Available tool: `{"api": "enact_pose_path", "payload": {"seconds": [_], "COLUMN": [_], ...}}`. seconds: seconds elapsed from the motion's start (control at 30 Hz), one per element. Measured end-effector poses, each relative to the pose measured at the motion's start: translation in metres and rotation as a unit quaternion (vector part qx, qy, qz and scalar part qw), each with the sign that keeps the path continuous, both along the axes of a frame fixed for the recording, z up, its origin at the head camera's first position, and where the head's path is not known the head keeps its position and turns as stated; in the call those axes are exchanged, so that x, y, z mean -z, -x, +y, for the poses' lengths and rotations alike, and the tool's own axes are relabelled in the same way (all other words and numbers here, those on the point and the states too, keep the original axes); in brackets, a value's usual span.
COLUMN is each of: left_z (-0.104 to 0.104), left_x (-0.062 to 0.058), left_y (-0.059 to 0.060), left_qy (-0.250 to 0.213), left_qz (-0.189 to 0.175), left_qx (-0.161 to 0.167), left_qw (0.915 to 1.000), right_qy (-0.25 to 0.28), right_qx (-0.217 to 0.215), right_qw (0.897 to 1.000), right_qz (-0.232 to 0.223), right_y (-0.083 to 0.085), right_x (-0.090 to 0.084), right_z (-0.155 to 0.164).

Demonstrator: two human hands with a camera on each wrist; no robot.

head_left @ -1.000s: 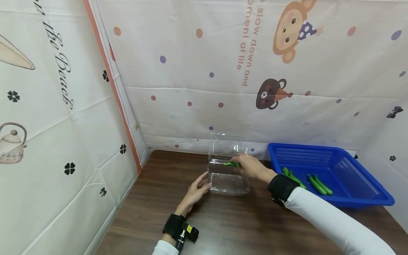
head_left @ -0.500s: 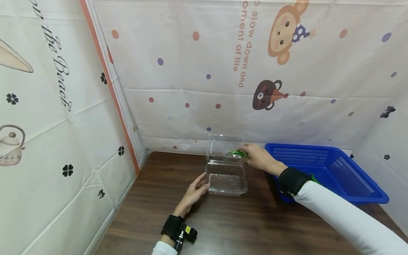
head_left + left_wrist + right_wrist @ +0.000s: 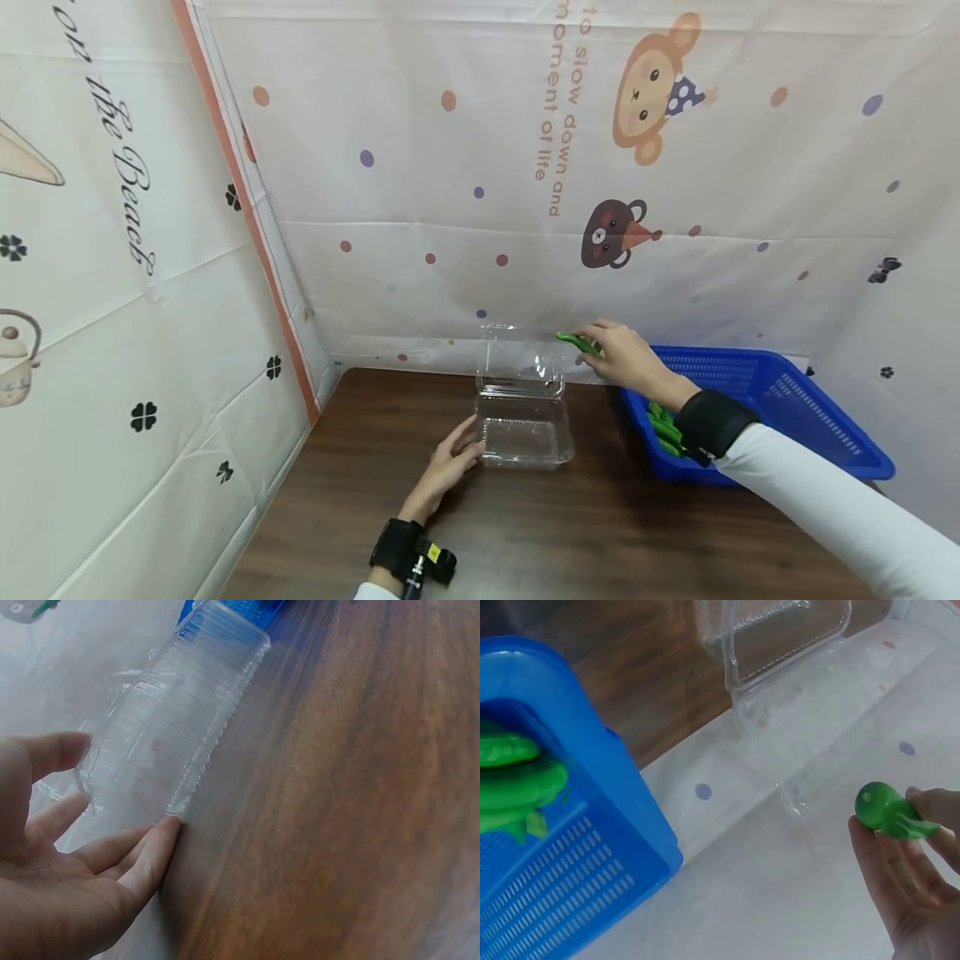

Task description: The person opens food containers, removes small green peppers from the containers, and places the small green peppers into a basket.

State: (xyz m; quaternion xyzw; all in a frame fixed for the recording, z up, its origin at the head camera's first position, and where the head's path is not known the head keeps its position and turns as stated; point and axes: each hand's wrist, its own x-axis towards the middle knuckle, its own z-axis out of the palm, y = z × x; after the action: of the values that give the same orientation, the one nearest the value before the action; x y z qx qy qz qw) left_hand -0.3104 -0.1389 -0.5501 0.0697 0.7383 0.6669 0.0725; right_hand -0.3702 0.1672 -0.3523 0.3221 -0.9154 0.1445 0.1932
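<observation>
A clear plastic clamshell box [image 3: 525,440] lies on the wooden table, its lid [image 3: 517,354] raised toward the wall behind. My left hand [image 3: 441,473] is at the box's left end; in the left wrist view the extended fingers [image 3: 154,859] and thumb touch its end without wrapping round it. Up and to the right of the box, my right hand [image 3: 626,358] pinches a green chili pepper [image 3: 576,342] in the air between thumb and fingers. The right wrist view shows one rounded end of this chili pepper [image 3: 877,806] facing the camera.
A blue plastic basket [image 3: 825,421] with slotted walls stands right of the box, partly behind the right forearm. More green chili peppers [image 3: 514,780] lie in it. Patterned cloth walls [image 3: 405,283] close off the back and left of the wooden table [image 3: 360,500].
My right hand has lifted the green chili pepper from over the box and carried it up and right, toward the basket side. The left hand stays at the box. The head view has shifted slightly.
</observation>
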Motion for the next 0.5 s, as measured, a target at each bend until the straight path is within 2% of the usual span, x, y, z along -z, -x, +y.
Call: {"api": "enact_pose_path", "payload": {"seconds": [0.2,0.5], "left_z": [-0.003,-0.003], "left_x": [0.001,-0.001], "left_y": [-0.002,-0.002], "left_qy": [-0.006,0.001], "left_qz": [-0.001,-0.002], "left_qx": [-0.001,0.000], "left_qw": [1.0000,1.0000], "right_qy": [0.030,0.041], "right_qx": [0.003,0.017], "right_qw": [0.999,0.998], "right_qz": [0.025,0.042], "right_y": [-0.001,-0.010], "right_x": [-0.006,-0.015], "right_z": [-0.001,0.011]}}
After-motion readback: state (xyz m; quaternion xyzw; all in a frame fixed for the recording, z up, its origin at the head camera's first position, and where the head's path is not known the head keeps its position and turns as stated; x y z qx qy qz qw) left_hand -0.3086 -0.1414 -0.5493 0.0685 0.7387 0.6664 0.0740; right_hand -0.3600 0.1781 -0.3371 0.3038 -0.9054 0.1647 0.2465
